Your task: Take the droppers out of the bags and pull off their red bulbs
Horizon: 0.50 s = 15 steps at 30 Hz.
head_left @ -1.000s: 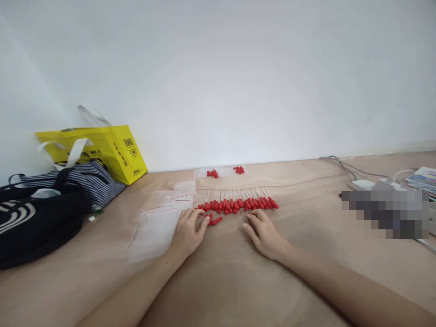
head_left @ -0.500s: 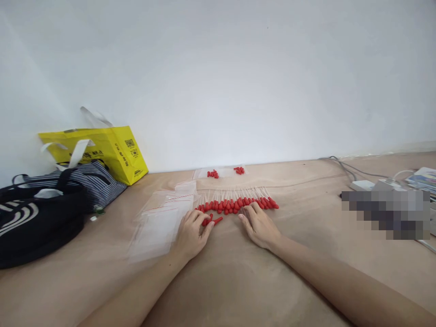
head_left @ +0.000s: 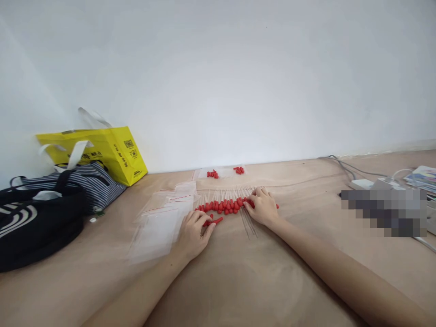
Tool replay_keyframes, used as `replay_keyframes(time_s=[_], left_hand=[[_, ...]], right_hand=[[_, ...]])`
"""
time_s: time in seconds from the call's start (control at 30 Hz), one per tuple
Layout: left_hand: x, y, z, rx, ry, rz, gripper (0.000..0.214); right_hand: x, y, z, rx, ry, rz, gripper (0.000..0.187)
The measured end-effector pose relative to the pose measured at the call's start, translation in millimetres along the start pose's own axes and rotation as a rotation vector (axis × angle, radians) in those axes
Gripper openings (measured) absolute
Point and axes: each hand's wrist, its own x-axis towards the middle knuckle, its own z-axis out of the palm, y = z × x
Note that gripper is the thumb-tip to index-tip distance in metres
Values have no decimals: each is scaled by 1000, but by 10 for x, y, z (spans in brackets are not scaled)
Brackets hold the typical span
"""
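A row of glass droppers with red rubber bulbs (head_left: pixel 226 205) lies across the tan table (head_left: pixel 238 281). My right hand (head_left: pixel 263 208) covers the row's right end, its fingers curled over the bulbs there. A few bare glass tubes (head_left: pixel 250 225) lie just in front of that hand. My left hand (head_left: pixel 193 231) rests at the row's left end, with its fingers closed on a loose red-bulbed dropper (head_left: pixel 214 221). Its heel lies on the edge of a stack of clear zip bags (head_left: pixel 160 220).
Two small groups of red bulbs (head_left: pixel 212 173) lie in a clear bag near the wall. A yellow shopping bag (head_left: pixel 102 150), a striped bag (head_left: pixel 86 181) and a black bag (head_left: pixel 30 222) stand at the left. Cables and a white adapter (head_left: pixel 361 184) lie at the right.
My right hand has moved forward from the bare table onto the right end of the dropper row and curled over it, uncovering the glass tubes. My left hand has barely shifted.
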Motion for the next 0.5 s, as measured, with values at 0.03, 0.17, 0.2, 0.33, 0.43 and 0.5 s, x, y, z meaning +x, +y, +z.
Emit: replay_keyframes(time_s=[0.03,0.17,0.2,0.33,0.43,0.5], left_hand=[[1,-1,-1,1,1,4,12],[16,26,-16,-24,14,15,12],[21,47,-20,-51,23,17,12],[56,206,13,-278,2,-38,14],[120,373,109,-609,-136,-239,19],[181,482,188,-903,-217,-425,25]], right_hand=[[-7,1,14,-4,5,-14,25],[-14,17,82,1,80,-82,25],[-16,18,89,4,110,-91,25],[-97,-13,7,48,255,-75,24],[-258,-97,-128,120,324,-132,23],[-377,-182,-202,179,351,-199,19]])
